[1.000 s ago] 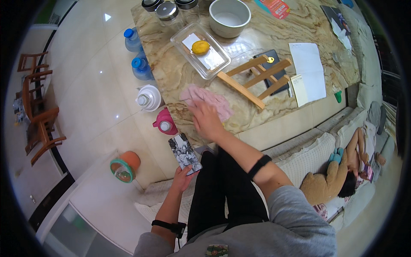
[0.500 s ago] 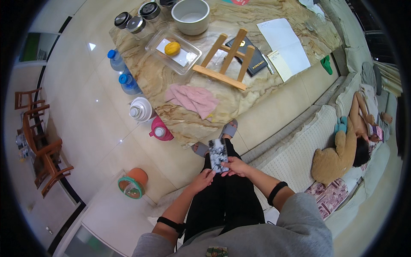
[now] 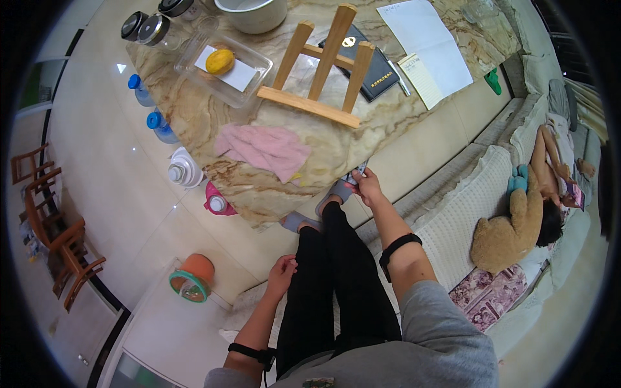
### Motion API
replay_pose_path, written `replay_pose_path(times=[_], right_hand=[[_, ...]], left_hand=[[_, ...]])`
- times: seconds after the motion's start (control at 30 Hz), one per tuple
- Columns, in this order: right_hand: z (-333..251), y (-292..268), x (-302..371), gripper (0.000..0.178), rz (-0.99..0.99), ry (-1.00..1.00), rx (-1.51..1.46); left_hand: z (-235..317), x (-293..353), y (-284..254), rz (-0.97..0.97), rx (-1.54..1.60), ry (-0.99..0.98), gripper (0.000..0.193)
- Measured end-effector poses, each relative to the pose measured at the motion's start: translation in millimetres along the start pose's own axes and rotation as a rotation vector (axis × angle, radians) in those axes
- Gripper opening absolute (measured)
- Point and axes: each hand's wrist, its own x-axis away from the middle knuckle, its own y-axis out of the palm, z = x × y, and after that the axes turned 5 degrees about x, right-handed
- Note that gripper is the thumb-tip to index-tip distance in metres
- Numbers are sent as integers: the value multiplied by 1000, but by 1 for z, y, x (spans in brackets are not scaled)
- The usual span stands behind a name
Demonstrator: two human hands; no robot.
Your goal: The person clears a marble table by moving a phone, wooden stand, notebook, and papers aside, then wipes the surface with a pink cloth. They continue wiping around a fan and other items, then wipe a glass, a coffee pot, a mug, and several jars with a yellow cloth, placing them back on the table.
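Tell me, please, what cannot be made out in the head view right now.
All in the head view:
Black-and-white patterned flat phone: its near end is covered by the right hand.
Black rectangular notebook: partly hidden by the slatted wooden stand.
Round grey-white bowl: far rim cut off by the top edge.
Large white paper sheet: its marks are too small to read.

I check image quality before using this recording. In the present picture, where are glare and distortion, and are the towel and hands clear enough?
Head view: bright glare patch on the floor near the bottles; head view: rim black, chairs looking tilted at the left; head view: towel folds readable, left hand and right hand without strong blur, but the phone too small for detail.
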Motion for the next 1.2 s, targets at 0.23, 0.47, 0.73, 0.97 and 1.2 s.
replay_pose_path(times=[0.23,0.47,0.73,0.97,1.2], right_hand=[[-21,7,-28,13,-91,-87,225],[-32,35,-69,40,-91,154,-493],[-29,49,-87,37,-98,105,-539],[-27,55,-83,35,-100,62,-490],[-2,47,-82,34,-120,-9,-330]], left_hand=[[22,-7,37,-40,73,-13,28],[28,-20,56,-49,93,-54,28],[17,-22,58,-34,76,-80,28],[15,-18,51,-13,84,-80,28],[12,-14,40,26,105,-78,26]])
